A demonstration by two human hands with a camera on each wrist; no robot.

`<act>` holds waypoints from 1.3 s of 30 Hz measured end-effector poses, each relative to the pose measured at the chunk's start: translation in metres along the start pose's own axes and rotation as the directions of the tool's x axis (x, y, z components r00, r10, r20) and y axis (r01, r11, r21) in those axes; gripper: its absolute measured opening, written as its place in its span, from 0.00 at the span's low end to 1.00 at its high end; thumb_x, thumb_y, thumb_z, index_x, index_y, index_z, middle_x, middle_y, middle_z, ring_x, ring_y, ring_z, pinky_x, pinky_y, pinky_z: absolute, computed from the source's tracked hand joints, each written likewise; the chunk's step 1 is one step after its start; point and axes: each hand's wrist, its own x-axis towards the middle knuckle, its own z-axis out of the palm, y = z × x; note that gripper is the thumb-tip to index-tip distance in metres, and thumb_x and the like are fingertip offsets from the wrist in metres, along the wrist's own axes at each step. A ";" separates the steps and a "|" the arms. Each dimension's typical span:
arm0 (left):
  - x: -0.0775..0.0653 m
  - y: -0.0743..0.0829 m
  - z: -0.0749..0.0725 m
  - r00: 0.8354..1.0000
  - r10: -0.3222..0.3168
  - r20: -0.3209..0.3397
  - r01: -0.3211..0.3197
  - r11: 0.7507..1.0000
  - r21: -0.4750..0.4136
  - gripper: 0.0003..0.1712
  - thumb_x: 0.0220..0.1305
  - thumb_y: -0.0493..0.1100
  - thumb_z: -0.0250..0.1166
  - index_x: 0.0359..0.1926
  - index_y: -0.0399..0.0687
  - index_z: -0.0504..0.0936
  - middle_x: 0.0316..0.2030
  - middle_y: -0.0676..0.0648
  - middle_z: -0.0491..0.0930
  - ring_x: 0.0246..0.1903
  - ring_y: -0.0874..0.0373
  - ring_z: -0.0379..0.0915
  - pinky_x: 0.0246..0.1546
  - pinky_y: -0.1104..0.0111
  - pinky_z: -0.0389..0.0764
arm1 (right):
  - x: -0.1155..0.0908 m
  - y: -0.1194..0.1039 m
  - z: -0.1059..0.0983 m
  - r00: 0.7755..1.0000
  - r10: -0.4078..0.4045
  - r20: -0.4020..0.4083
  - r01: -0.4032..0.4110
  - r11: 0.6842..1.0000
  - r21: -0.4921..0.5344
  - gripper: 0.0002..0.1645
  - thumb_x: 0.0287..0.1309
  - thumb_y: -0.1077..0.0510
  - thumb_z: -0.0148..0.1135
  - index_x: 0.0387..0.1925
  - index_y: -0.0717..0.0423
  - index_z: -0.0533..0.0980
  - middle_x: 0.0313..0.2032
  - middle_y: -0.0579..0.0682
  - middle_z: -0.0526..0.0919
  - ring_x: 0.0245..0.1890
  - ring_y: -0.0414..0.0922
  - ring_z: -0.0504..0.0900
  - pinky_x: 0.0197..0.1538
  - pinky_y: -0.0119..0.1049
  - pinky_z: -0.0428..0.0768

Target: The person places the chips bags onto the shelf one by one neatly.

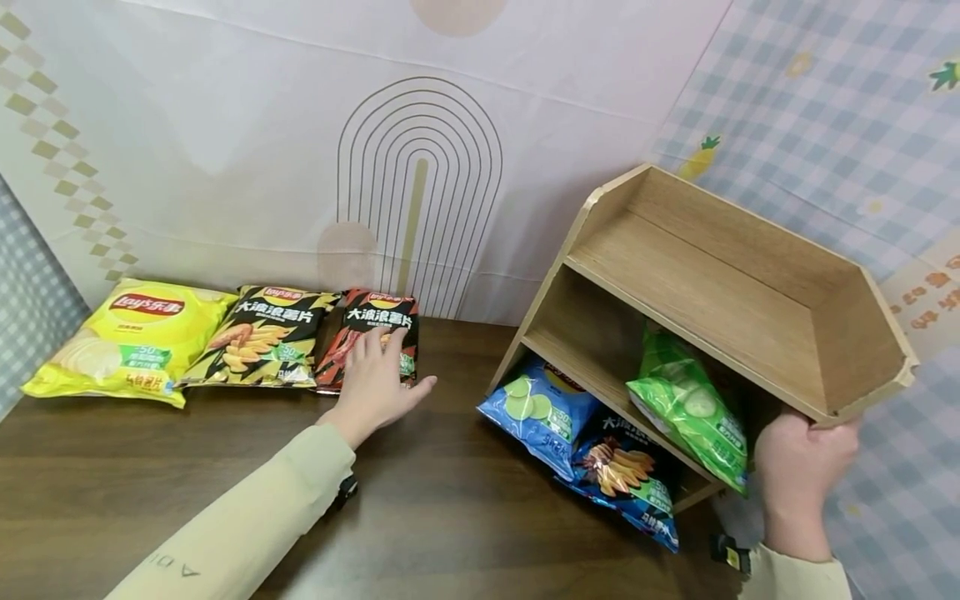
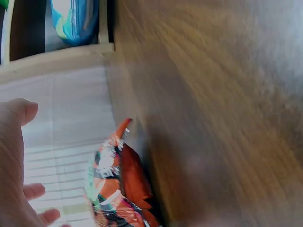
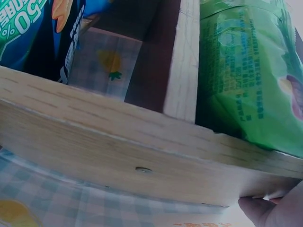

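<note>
My left hand (image 1: 378, 383) reaches over a red-and-black bag of potato chips (image 1: 367, 329), fingers spread and thumb out to the side. The left wrist view shows a gap between the hand (image 2: 14, 156) and the red chip bag (image 2: 118, 184). At the right, my right hand (image 1: 802, 458) grips the side of a wooden shelf (image 1: 720, 242), with the thumb near the panel's edge (image 3: 156, 142) in the right wrist view. A green chip bag (image 1: 690, 400) lies in the shelf's middle tier; a light blue bag (image 1: 543, 408) and a dark blue bag (image 1: 622, 471) fill the lower tier.
Left of the red bag, a black-and-yellow chip bag (image 1: 262, 337) and a yellow chip bag (image 1: 146, 337) lie in a row along the back cloth (image 1: 247, 167). All stand on a dark wooden table (image 1: 420, 517). Checkered cloth (image 1: 810, 117) hangs behind the shelf.
</note>
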 end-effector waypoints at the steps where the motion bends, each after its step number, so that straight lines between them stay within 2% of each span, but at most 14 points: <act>1: 0.001 -0.002 0.000 1.000 -0.025 0.005 0.025 1.000 0.005 0.54 0.51 0.72 0.64 0.69 0.43 0.61 0.64 0.33 0.56 0.64 0.37 0.49 0.62 0.41 0.51 | 0.000 0.000 0.000 1.000 0.000 0.001 0.000 1.000 -0.001 0.28 0.61 0.64 0.41 0.63 0.52 0.69 0.54 0.58 0.77 0.56 0.43 0.73 0.62 0.39 0.67; 6: 0.004 -0.009 0.001 0.991 -0.125 0.046 0.125 0.992 0.014 0.59 0.50 0.74 0.64 0.71 0.43 0.56 0.67 0.31 0.50 0.67 0.31 0.41 0.63 0.38 0.45 | -0.001 0.001 0.000 1.000 0.002 0.007 -0.002 1.000 0.003 0.29 0.60 0.65 0.41 0.63 0.51 0.69 0.54 0.57 0.77 0.56 0.44 0.73 0.62 0.39 0.67; 12: 0.007 -0.018 0.001 0.986 -0.163 0.046 0.160 0.985 0.065 0.61 0.50 0.75 0.63 0.72 0.40 0.54 0.67 0.29 0.49 0.67 0.30 0.39 0.63 0.38 0.44 | -0.002 -0.001 0.000 1.000 -0.015 0.007 0.015 1.000 0.021 0.29 0.60 0.65 0.41 0.62 0.49 0.69 0.54 0.54 0.78 0.55 0.41 0.73 0.60 0.34 0.68; 15: 0.009 -0.023 0.002 0.984 -0.175 0.042 0.172 0.983 0.070 0.62 0.50 0.74 0.64 0.74 0.42 0.51 0.69 0.29 0.47 0.68 0.29 0.35 0.63 0.36 0.40 | -0.002 -0.002 0.001 1.000 -0.025 0.009 0.025 0.999 0.030 0.29 0.60 0.66 0.41 0.62 0.49 0.70 0.54 0.52 0.78 0.55 0.40 0.73 0.59 0.33 0.68; 19: 0.010 -0.028 0.003 0.973 -0.208 0.099 0.202 0.977 0.073 0.63 0.52 0.73 0.63 0.76 0.48 0.44 0.72 0.29 0.39 0.68 0.25 0.28 0.61 0.31 0.35 | -0.001 -0.002 0.002 1.000 -0.027 0.000 0.027 0.999 0.037 0.28 0.61 0.66 0.42 0.62 0.50 0.70 0.54 0.53 0.78 0.54 0.40 0.73 0.60 0.33 0.68; 23: 0.009 -0.030 0.003 0.953 -0.243 0.180 0.226 0.968 0.113 0.62 0.55 0.71 0.62 0.77 0.50 0.40 0.73 0.29 0.35 0.67 0.21 0.29 0.59 0.29 0.36 | -0.001 -0.001 0.003 1.000 -0.020 -0.009 0.020 0.998 0.051 0.28 0.60 0.66 0.42 0.62 0.51 0.70 0.54 0.52 0.79 0.54 0.38 0.73 0.59 0.30 0.68; 28: 0.010 -0.028 0.005 0.944 -0.248 0.217 0.223 0.965 0.135 0.59 0.57 0.68 0.62 0.77 0.49 0.41 0.73 0.30 0.36 0.66 0.21 0.31 0.58 0.29 0.42 | -0.001 -0.002 0.002 0.999 -0.028 -0.017 0.029 0.998 0.060 0.28 0.61 0.66 0.42 0.61 0.50 0.71 0.54 0.52 0.79 0.53 0.37 0.73 0.59 0.31 0.68; 34: 0.007 -0.025 0.011 0.950 -0.220 0.223 0.187 0.969 0.160 0.57 0.57 0.66 0.63 0.77 0.50 0.46 0.72 0.30 0.40 0.65 0.22 0.37 0.55 0.29 0.48 | -0.001 -0.002 0.001 1.000 -0.015 -0.018 0.016 0.999 0.033 0.27 0.62 0.65 0.43 0.62 0.50 0.71 0.54 0.53 0.79 0.54 0.38 0.73 0.60 0.32 0.68; 39: -0.001 -0.019 0.013 0.952 -0.187 0.242 0.149 0.975 0.164 0.56 0.56 0.66 0.63 0.76 0.51 0.47 0.72 0.31 0.43 0.65 0.23 0.41 0.54 0.30 0.51 | -0.001 -0.001 0.001 1.000 -0.007 -0.016 0.007 1.000 0.022 0.27 0.62 0.64 0.43 0.62 0.51 0.70 0.54 0.53 0.78 0.54 0.39 0.73 0.60 0.32 0.68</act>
